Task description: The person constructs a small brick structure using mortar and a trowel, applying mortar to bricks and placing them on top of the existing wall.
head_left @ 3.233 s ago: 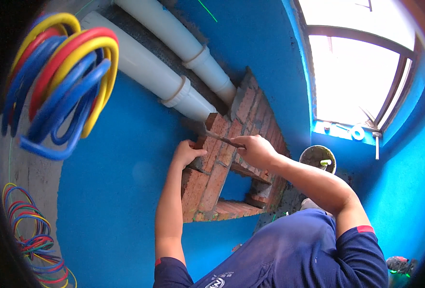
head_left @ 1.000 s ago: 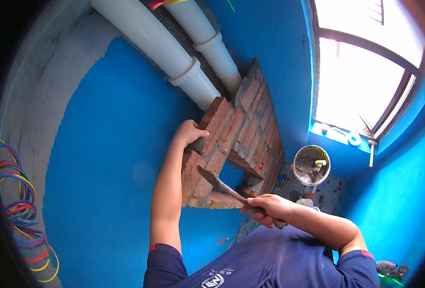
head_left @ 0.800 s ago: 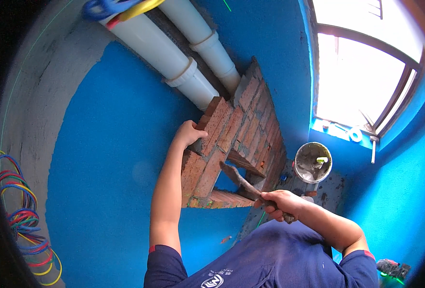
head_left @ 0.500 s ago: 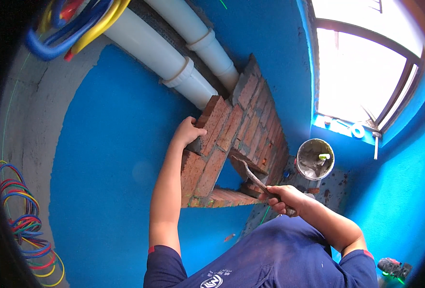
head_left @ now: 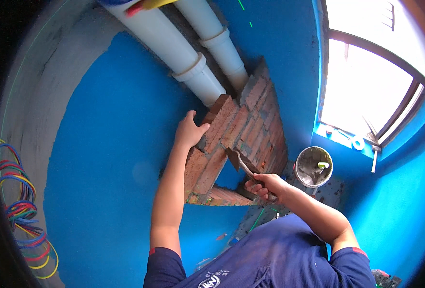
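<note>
My left hand (head_left: 189, 132) is at the left end of the top brick (head_left: 219, 122) on a red brick wall (head_left: 255, 132). Its thumb lies against the brick's face, and the other fingers reach over the far edge, partly hidden. In my right hand (head_left: 265, 186) is a trowel (head_left: 243, 165), gripped by its handle. The blade is tilted, close to the mortar joint below that brick and in front of the gap in the brickwork.
Two white pipes (head_left: 193, 69) run down behind the wall. A bucket of grey mortar (head_left: 313, 165) stands at the right, near a window sill bearing a tape roll (head_left: 357, 142) and a hammer (head_left: 376, 158). Coiled coloured cables (head_left: 23, 211) hang at far left; blue-coated wall (head_left: 111, 158) surrounds the work.
My right hand has brought the trowel up and to the left, its blade now closer to the joint under the brick. My left hand stays at the brick while the whole view shifts slightly.
</note>
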The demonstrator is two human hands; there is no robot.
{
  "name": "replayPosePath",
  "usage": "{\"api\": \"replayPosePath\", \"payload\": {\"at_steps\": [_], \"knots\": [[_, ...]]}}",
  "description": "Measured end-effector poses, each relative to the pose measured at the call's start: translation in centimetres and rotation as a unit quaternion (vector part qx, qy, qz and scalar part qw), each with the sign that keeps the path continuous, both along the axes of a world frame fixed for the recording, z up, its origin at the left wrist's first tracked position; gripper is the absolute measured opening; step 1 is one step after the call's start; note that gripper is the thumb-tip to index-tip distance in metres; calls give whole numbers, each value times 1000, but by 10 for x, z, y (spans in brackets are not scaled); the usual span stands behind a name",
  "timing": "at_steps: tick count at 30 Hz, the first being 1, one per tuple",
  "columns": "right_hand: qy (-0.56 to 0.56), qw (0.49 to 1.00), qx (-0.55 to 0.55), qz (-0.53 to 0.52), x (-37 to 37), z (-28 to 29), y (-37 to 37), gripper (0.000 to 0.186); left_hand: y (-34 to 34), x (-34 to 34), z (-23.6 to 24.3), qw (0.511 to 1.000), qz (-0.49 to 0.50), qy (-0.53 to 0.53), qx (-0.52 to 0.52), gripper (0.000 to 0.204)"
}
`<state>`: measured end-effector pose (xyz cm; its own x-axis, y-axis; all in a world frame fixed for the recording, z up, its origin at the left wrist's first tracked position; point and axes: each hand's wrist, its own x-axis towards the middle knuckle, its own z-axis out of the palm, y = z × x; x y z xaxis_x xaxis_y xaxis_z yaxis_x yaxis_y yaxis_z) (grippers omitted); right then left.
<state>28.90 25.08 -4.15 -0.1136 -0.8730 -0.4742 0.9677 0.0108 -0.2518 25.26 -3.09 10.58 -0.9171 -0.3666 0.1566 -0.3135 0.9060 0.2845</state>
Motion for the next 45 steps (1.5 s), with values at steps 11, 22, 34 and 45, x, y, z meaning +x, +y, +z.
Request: {"api": "replayPosePath", "payload": {"at_steps": [11,22,34,45], "knots": [[63,998,7,-2,5,44,13,39,67,102,30,971,-88,218,28,44],[-177,983,41,-31,-4,-29,75,43,122,211,-74,931,-127,125,318,7],[-143,957,247,44,-36,-93,62,20,172,368,-445,767,256,27,588,19],[-223,918,227,235,-73,-99,43,22,264,437,-507,769,457,39,445,17]]}}
